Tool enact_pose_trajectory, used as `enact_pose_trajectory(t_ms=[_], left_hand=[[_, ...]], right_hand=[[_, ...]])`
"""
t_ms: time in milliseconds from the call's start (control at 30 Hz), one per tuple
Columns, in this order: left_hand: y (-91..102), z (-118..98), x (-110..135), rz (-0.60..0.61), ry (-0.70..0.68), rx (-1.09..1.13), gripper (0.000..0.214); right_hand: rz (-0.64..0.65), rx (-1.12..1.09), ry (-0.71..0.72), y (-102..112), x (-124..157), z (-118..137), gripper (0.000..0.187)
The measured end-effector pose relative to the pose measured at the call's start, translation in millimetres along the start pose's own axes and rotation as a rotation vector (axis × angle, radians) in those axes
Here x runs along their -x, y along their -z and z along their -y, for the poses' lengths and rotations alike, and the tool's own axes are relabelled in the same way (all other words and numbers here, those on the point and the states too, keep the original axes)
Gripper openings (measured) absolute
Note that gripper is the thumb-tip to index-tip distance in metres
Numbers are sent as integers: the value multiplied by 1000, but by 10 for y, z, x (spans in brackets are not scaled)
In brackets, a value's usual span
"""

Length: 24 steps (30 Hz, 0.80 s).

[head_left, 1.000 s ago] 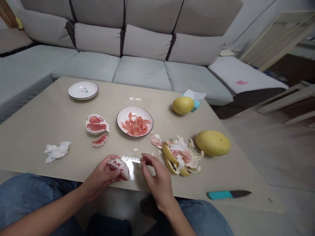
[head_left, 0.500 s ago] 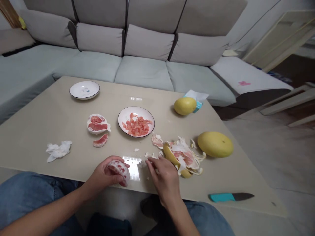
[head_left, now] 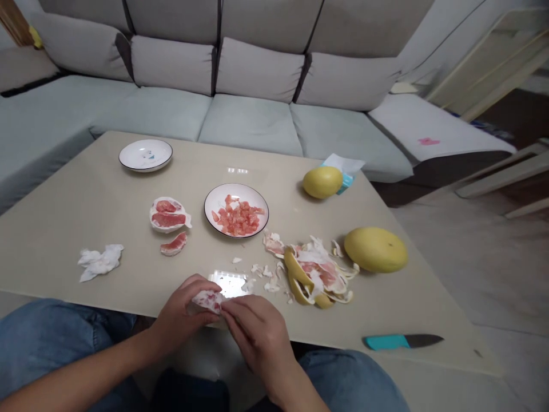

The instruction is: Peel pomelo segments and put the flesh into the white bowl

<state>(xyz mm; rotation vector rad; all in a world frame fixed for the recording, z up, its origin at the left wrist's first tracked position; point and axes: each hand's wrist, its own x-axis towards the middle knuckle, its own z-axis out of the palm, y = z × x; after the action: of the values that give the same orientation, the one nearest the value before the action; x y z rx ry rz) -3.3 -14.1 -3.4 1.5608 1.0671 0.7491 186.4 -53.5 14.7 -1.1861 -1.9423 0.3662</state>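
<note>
My left hand (head_left: 189, 306) grips a piece of red pomelo (head_left: 208, 300) covered in white pith, just over the table's front edge. The fingertips of my right hand (head_left: 257, 329) are pinched together against the right end of that piece; whether a bit of pith is between them is hidden. Beyond my hands stands a white plate (head_left: 210, 214) with a dark rim, holding torn red pomelo flesh (head_left: 240, 218). Left of it lie a larger chunk of peeled pomelo (head_left: 168, 220) and a single pomelo segment (head_left: 174, 244). Scraps of pith (head_left: 271, 284) dot the table near my right hand.
A heap of pomelo peel (head_left: 319, 272) lies to the right, beside a whole yellow pomelo (head_left: 375, 250). Another pomelo (head_left: 322, 182) touches a tissue pack (head_left: 346, 182). A turquoise-handled knife (head_left: 403, 341) rests near the front edge. Crumpled tissue (head_left: 100, 262) and a second plate (head_left: 146, 155) are at left.
My right hand has moved left from beside the peel scraps to the pomelo piece. My left hand has tilted the piece, still in its grip.
</note>
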Motion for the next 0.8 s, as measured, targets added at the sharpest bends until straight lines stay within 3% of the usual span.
enact_pose_trajectory(t_ms=[167, 333, 467, 633, 800], left_hand=[[-8, -2, 14, 52, -5, -50, 30], [-4, -21, 4, 90, -9, 25, 31], [16, -19, -9, 122, -25, 129, 32], [46, -59, 1, 136, -8, 234, 30], [61, -86, 10, 141, 135, 408, 38]], right_hand=[[-4, 122, 31, -59, 19, 13, 12], [-39, -32, -94, -88, 2, 5, 12], [-38, -86, -101, -104, -14, -11, 14], [-88, -47, -199, 57, -103, -146, 13], [-85, -170, -293, 224, -151, -199, 15]])
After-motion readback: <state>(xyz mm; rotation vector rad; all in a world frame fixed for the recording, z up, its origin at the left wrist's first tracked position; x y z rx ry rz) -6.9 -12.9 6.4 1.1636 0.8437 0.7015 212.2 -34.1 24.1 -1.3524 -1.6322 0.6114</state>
